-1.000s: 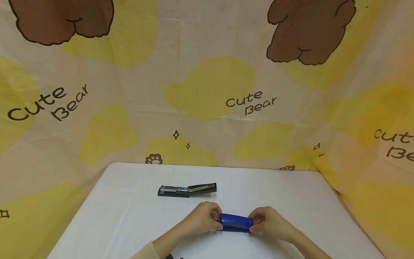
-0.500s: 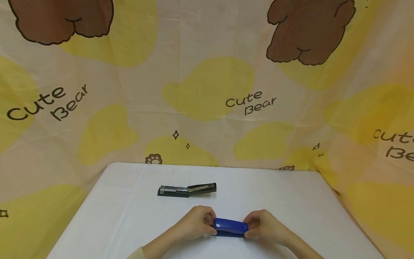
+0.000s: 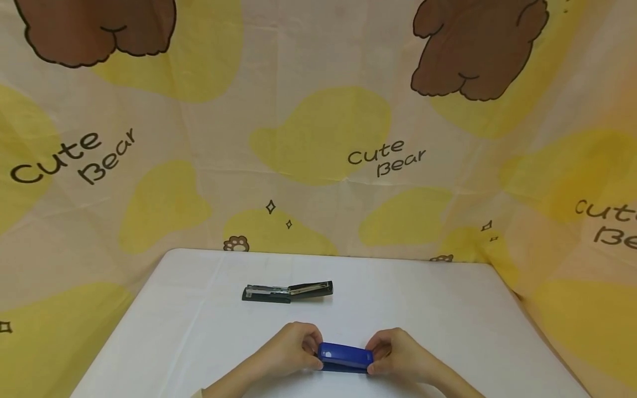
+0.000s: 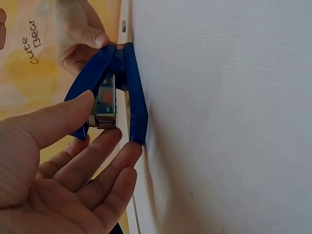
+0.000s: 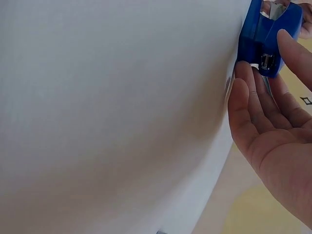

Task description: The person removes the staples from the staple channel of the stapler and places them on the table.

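A blue stapler (image 3: 345,355) lies on its base across the near part of the table, its upper arm raised from the base at the left end. My left hand (image 3: 291,352) holds that end. In the left wrist view the thumb (image 4: 73,117) of this hand lies on the top cover, and fingertips touch the front below the metal staple magazine (image 4: 106,101). At the hinge end, my right hand (image 3: 400,356) grips the stapler between thumb and fingers. The right wrist view has that hand (image 5: 273,131) close along the hinge, its thumb against the cover.
Further back on the white table (image 3: 423,304) lies a black stapler (image 3: 266,294), folded wide apart with its metal track showing. Behind the table's far edge hangs a patterned cloth (image 3: 318,138), which also runs along both sides.
Both hands have shifted the blue stapler toward me and a little to the left along the table. The black stapler has stayed where it was.
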`<state>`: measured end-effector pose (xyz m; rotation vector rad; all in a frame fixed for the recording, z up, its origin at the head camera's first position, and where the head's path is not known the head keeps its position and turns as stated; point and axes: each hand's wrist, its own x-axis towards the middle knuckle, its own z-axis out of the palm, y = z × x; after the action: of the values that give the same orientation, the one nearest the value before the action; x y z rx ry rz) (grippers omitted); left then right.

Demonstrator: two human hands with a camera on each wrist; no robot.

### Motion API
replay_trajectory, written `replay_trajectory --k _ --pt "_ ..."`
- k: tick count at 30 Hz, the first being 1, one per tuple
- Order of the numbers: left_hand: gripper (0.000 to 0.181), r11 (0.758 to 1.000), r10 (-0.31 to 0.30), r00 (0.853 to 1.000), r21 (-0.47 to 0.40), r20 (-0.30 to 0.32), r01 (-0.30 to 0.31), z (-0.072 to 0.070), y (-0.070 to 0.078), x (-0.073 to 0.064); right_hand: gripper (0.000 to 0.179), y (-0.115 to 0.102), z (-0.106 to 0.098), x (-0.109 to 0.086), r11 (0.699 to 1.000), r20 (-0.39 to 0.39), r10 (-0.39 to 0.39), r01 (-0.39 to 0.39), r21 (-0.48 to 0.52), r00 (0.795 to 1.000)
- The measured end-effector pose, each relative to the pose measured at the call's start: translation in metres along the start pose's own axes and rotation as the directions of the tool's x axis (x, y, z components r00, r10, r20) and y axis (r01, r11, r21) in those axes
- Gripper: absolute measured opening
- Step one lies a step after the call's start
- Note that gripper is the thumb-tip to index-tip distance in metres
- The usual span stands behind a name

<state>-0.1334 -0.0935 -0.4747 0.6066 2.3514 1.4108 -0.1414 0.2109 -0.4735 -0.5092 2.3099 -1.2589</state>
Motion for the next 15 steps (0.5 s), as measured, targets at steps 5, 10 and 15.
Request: replay_trajectory --k 5,10,15 --pt "0.029 1.0 -0.007 1.0 -0.014 0.002 0.007 -0.003 -0.002 -0.006 0.028 -0.001 0.007 0.002 1.0 0.007 -0.004 0.004 -0.004 1.0" --pt "0.029 0.999 -0.016 1.0 -0.028 0.01 0.016 -0.005 -0.002 -0.012 0.028 -0.003 0.012 0.004 1.0 0.007 -0.014 0.014 -0.002 1.0" --pt "0.029 0.999 -0.018 1.0 -0.041 0.007 0.018 -0.008 -0.003 -0.019 0.028 -0.006 0.017 0.006 1.0 0.024 0.008 -0.008 0.005 1.0"
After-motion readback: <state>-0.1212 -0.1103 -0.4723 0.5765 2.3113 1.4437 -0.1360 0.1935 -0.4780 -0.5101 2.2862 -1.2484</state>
